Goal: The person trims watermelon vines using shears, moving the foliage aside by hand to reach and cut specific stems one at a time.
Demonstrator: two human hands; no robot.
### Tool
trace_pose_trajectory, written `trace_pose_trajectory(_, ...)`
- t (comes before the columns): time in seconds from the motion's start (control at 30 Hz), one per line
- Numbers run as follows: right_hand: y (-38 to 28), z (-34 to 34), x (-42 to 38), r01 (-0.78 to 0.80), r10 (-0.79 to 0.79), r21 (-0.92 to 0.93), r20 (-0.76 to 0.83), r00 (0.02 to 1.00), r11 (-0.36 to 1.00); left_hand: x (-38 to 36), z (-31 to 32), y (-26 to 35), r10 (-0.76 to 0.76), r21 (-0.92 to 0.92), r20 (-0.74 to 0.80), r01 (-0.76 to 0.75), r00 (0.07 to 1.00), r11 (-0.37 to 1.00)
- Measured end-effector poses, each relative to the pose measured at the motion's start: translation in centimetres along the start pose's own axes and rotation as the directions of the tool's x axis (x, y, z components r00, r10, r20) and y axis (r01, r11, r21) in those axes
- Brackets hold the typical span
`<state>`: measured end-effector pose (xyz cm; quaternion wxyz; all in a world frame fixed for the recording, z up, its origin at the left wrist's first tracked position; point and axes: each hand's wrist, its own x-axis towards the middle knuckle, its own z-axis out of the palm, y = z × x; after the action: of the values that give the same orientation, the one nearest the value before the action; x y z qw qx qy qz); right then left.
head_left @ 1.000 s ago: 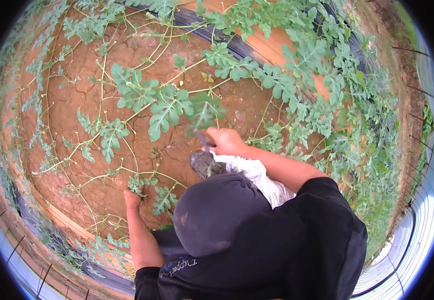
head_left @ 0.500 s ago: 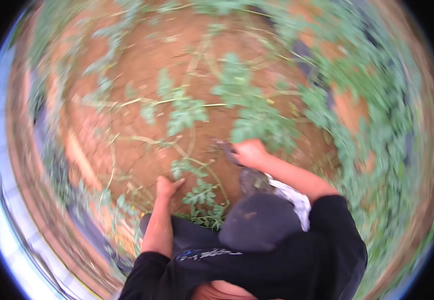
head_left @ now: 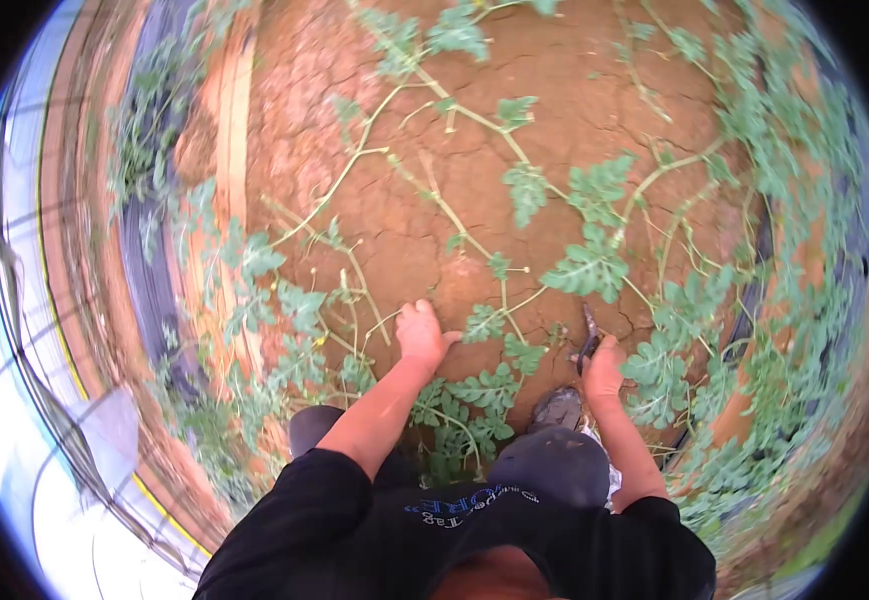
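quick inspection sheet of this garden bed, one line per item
surface: cracked red-brown soil, dry looking
job's things: green vines spread over the bed; small dark tool, blades too small to tell
clutter: nothing seen
grippers: left hand pressed flat on soil beside a leaf; right hand closed on the tool
cables: nothing seen
surroundings: black plastic strip along the left edge, shoe near the right hand
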<state>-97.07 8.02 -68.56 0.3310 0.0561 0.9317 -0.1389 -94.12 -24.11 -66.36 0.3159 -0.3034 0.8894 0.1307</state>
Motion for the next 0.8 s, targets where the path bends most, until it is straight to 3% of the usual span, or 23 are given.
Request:
trace_pose_trajectory(0.1, -0.6, 0.0, 0.5, -0.014, 0.000, -0.146, -0.095, 0.995, 0.989, 0.6, -0.1, -0.1, -0.001, -0.008, 0.001, 0.001, 1.000, 1.000)
trace_pose_trajectory(0.2, -1.4, -0.7, 1.3, -0.095, 0.096, -0.264, -0.007, 0.995, 0.960, 0.6, 0.2, 0.0, 0.006, -0.013, -0.011, -0.006, 1.000, 1.000)
trace_pose_trajectory(0.4, -1.7, -0.8, 1.5, -0.097, 0.124, -0.382, 0.046, 0.991, 0.919, 0.6, -0.2, 0.0, -0.032, -0.052, 0.052, 0.034, 0.998, 0.998)
trace_pose_trajectory(0.63, -1.2, -1.0, 1.9, -0.087, 0.116, -0.328, 0.070, 0.991, 0.941, 0.3, -0.5, 0.0, -0.016, -0.046, 0.047, 0.018, 0.999, 0.999)
trace_pose_trajectory(0.67, -1.2, -0.7, 1.6, -0.119, 0.149, -0.318, 0.071, 0.986, 0.941, 0.4, -0.5, -0.8, 0.010, -0.029, 0.063, -0.008, 0.998, 1.000)
trace_pose_trajectory(0.73, -1.7, -1.4, 1.3, -0.058, 0.078, -0.284, 0.060, 0.995, 0.957, 0.7, -1.7, -2.4, 0.240, -0.088, 0.254, -0.225, 0.937, 0.970)
trace_pose_trajectory(0.77, -0.9, -1.9, 1.1, -0.060, 0.075, -0.274, 0.042, 0.996, 0.960, -0.5, -2.3, -2.4, 0.251, -0.084, 0.238, -0.237, 0.938, 0.968)
trace_pose_trajectory(0.8, 0.1, -1.7, 1.5, -0.047, 0.075, -0.242, 0.108, 0.991, 0.969, -2.5, -3.1, -2.6, 0.357, -0.112, 0.309, -0.339, 0.881, 0.934)
